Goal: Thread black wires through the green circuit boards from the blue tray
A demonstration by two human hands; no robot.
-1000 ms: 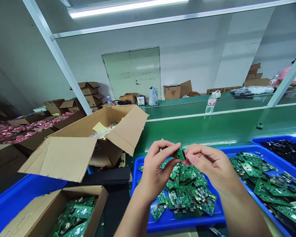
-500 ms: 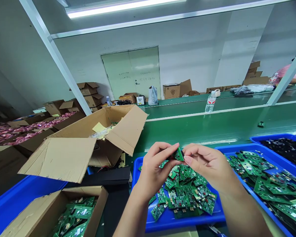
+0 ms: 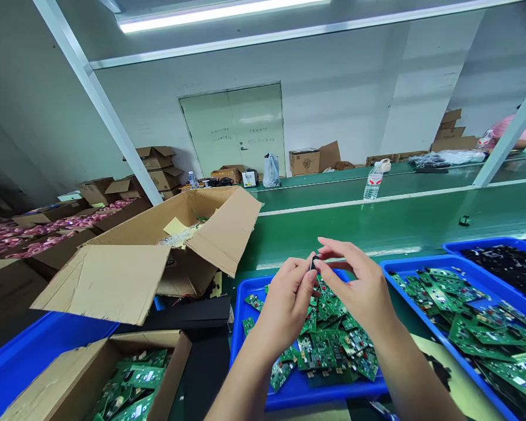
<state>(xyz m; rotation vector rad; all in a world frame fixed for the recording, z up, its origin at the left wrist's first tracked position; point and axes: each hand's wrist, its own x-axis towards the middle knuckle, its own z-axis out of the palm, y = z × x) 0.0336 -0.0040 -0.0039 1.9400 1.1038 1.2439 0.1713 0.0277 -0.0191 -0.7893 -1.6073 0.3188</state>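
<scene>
Now, left hand (image 3: 287, 307) pinching black part (image 3: 314, 262), right hand (image 3: 359, 289) open, circuit boards (image 3: 328, 345) beneath

A small dark component (image 3: 315, 262) is mostly hidden by the left hand (image 3: 287, 307), its shape too small to be made out. A co-worker's pink sleeve (image 3: 521, 130) is cut off by the right edge and blurred. A cardboard box (image 3: 170, 356) is cut off by the bottom edge, and the writing on the door (image 3: 234, 135) is too small to be read.
</scene>
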